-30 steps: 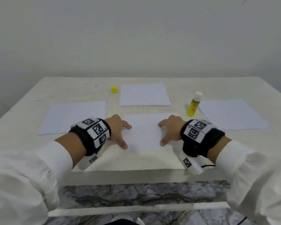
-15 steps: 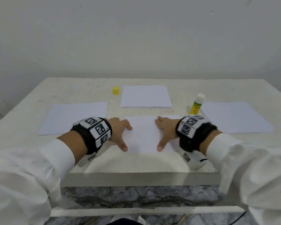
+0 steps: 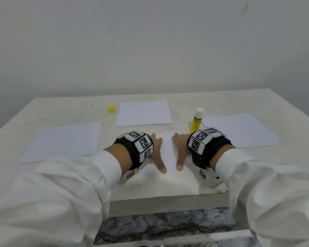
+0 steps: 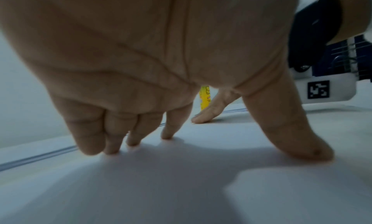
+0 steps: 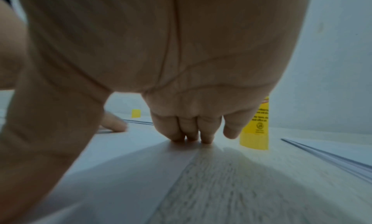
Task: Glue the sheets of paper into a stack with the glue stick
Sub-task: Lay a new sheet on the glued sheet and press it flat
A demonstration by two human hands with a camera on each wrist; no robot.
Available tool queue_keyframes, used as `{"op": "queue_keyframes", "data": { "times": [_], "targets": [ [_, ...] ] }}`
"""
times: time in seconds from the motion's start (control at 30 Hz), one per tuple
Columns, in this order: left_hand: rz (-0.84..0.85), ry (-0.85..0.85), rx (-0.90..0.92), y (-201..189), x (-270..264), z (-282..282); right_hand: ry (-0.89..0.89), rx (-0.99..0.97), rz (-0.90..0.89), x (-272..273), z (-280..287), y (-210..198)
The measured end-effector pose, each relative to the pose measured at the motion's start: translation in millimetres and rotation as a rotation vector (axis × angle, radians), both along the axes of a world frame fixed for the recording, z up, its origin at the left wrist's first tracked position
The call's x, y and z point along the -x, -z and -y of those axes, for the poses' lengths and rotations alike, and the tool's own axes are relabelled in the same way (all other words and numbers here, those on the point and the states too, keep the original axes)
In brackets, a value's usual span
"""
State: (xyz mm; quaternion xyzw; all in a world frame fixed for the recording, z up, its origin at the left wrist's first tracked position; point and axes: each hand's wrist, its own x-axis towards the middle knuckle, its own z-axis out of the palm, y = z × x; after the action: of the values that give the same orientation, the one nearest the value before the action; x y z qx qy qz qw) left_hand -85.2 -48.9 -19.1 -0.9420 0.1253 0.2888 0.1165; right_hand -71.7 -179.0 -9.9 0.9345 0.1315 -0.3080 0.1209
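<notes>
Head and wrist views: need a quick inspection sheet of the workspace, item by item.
Surface: white table, scuffed, specks near the far edge.
Job's things: centre sheet under both hands; left sheet, far sheets and right sheet lie flat, apart. Glue stick upright, uncapped, beside the right sheet.
Clutter: yellow cap left of the far sheets.
Grip: left hand and right hand press spread fingers on the centre sheet; neither holds anything.
Cables: nothing seen.
Surroundings: plain wall; marbled floor below the table edge.
</notes>
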Motion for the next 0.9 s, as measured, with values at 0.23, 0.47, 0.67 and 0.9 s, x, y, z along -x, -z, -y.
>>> {"op": "queue_keyframes", "data": {
  "times": [0.23, 0.47, 0.67, 0.9],
  "targets": [
    [0.047, -0.010, -0.015, 2.7, -1.1, 16.7, -0.010, 0.028, 0.023, -2.5, -3.7, 2.7],
    [-0.007, -0.072, -0.041, -9.3, 10.8, -54.9, -0.024, -0.081, 0.015, 0.4, 4.2, 3.2],
    [-0.046, -0.077, -0.047, -8.4, 15.1, -97.4, -0.105, -0.085, -0.069, 7.7, 9.0, -9.2],
    [0.005, -0.041, -0.042, -1.8, 16.5, -110.9, -0.347, -0.022, -0.130, 36.5, -37.4, -18.8]
  ]
}}
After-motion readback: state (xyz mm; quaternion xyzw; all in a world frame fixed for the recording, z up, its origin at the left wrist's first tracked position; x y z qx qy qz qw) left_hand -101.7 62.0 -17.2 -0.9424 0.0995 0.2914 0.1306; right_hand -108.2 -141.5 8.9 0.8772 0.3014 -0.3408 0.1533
